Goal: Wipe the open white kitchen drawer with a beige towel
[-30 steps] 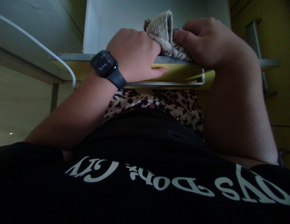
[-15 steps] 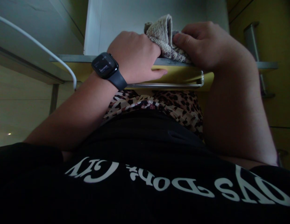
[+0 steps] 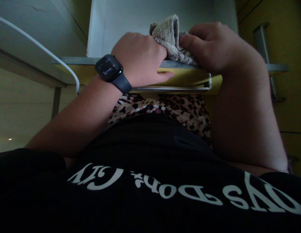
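Note:
A beige terry cloth (image 3: 168, 37) lies bunched on the front edge of an open yellow drawer (image 3: 186, 77) with a metal bar handle. My left hand (image 3: 140, 56), with a dark smartwatch on the wrist, curls over the drawer's front edge beside the cloth, its thumb on the drawer face. My right hand (image 3: 210, 45) is closed on the cloth from the right, with the thumb pressed into it. The fingertips of both hands are hidden behind the edge.
A white cable (image 3: 43, 48) curves down at the left past a grey countertop edge. Yellow cabinet fronts with metal handles (image 3: 264, 45) stand at the right. My black printed shirt and leopard-print garment (image 3: 165, 108) fill the lower view, close to the drawer.
Over the last second both hands and the drawer shifted slightly lower in view; since half a second ago nothing has visibly moved.

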`<state>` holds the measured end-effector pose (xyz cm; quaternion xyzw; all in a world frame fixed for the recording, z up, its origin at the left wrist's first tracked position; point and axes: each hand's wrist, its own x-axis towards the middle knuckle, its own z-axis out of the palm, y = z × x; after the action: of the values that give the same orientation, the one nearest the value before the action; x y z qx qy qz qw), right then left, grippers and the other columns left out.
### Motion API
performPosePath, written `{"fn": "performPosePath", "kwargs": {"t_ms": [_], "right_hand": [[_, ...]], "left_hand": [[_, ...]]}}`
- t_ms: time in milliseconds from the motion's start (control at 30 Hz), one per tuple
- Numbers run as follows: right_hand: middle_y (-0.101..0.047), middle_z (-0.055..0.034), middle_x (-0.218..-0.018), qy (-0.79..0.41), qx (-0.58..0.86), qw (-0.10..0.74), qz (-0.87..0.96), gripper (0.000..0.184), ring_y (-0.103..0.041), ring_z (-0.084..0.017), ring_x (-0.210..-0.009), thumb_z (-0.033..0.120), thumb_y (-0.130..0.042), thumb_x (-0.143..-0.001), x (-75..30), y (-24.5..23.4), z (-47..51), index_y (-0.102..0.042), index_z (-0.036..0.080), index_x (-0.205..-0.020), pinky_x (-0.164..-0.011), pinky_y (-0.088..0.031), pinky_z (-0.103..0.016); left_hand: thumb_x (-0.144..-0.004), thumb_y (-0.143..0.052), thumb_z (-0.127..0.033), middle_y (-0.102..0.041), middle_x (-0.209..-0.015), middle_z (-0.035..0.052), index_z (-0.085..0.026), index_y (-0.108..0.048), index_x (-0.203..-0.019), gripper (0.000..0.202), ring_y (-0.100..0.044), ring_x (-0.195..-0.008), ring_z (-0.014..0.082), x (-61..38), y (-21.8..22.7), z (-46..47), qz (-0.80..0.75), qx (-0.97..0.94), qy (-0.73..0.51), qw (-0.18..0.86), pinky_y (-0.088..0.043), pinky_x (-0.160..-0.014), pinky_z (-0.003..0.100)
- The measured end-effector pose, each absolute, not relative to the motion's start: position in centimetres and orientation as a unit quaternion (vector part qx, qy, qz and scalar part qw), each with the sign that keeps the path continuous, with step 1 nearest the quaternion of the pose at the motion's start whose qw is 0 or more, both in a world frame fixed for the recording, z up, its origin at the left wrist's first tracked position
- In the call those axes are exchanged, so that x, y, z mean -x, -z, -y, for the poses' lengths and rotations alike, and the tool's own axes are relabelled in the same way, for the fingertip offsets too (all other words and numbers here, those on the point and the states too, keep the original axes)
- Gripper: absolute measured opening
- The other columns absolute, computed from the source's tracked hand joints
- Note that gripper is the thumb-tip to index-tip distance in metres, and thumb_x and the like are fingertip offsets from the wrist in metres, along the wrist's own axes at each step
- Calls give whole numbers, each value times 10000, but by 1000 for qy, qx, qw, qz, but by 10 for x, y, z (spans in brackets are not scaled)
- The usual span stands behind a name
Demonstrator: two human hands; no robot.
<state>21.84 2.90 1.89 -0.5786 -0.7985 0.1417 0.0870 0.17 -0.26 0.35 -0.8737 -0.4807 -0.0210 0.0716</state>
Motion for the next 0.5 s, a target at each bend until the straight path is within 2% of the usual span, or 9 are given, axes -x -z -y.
{"fn": "performPosePath", "kwargs": {"t_ms": [133, 333, 500], "right_hand": [[-474, -14, -744, -136, 586, 93, 794, 437, -367, -126, -672, 578, -462, -1010, -217, -19, -29, -589, 184, -870, -715, -272, -305], [-444, -7, -742, -140, 582, 94, 795, 421, -354, -117, -670, 564, -462, -1006, -217, -20, -28, -566, 184, -857, -702, -235, -306], [-444, -8, -746, -139, 584, 96, 794, 434, -342, -115, -680, 570, -462, -1007, -217, -19, -28, -586, 178, -868, -724, -246, -307]], "left_hand": [[-970, -452, -740, -762, -1080, 193, -99, -785, -1188, 754, -735, -1155, 454, -2, -3, 3, 481, 873, 19, 74, -589, -939, 581], [-969, -452, -742, -760, -1082, 193, -88, -782, -1186, 764, -728, -1171, 458, -1, -4, 3, 483, 872, 15, 71, -585, -951, 588], [-972, -450, -733, -757, -1080, 220, -61, -783, -1185, 780, -716, -1165, 504, -1, -4, 1, 478, 876, 22, 65, -576, -929, 653]]}}
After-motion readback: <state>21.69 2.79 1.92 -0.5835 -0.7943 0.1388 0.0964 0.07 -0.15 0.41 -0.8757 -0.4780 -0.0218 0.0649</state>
